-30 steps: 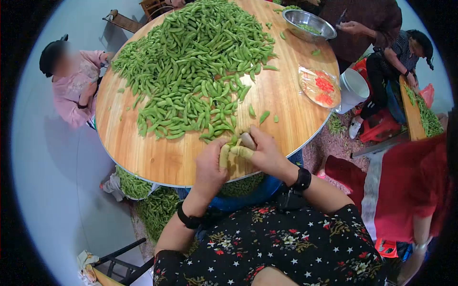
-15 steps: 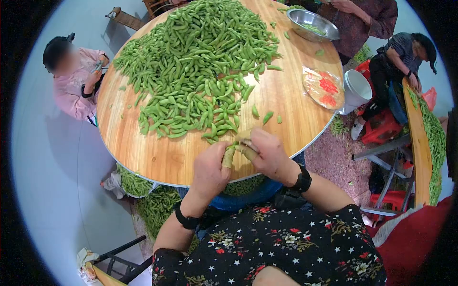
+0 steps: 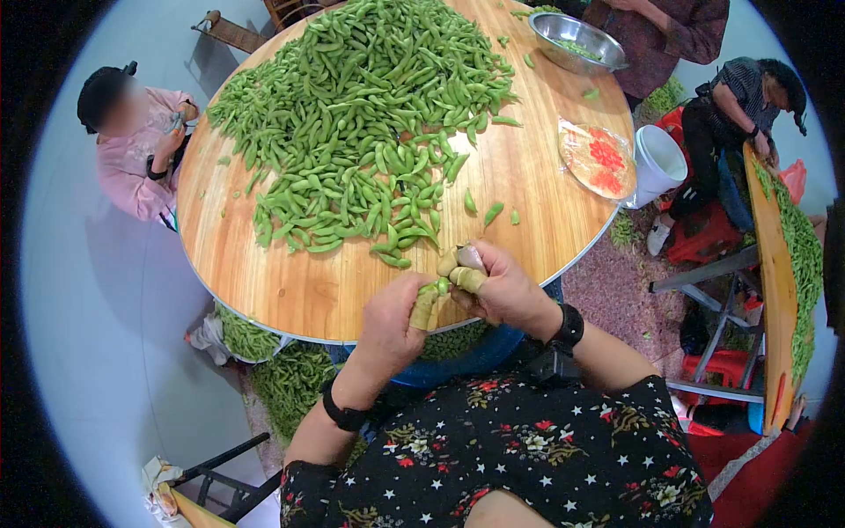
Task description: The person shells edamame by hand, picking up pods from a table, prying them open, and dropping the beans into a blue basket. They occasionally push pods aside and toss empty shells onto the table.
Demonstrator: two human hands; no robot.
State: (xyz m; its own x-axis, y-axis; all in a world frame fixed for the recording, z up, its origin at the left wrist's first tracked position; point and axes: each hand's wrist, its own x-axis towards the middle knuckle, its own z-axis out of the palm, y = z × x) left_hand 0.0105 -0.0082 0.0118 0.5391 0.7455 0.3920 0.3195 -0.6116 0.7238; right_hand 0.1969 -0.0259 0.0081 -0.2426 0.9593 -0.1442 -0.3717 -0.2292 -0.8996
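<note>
Near the table's front edge, my left hand [image 3: 393,319] is closed, pinching a green edamame pod [image 3: 443,285] between its fingertips. My right hand [image 3: 503,289] meets it there, its fingers closed at the pod's right end. Tan coverings wrap several fingertips of both hands, and a greyish shiny patch shows on one right finger. Much of the pod is hidden by the fingers. Just beyond the hands spreads a large heap of edamame pods [image 3: 361,114] on the round wooden table [image 3: 290,290], with a few loose pods to the right.
A metal bowl [image 3: 576,42], a bagged round item with red marks [image 3: 598,163] and white buckets [image 3: 658,163] are at the right. Below the table edge sits a blue tub [image 3: 422,374]. Other people [image 3: 145,145] sit or stand around; another table [image 3: 779,290] bears more pods.
Both hands have shifted slightly towards my body. My right hand has turned, and the green pod between the fingertips shows more plainly. At the far right, the red cloth has moved lower.
</note>
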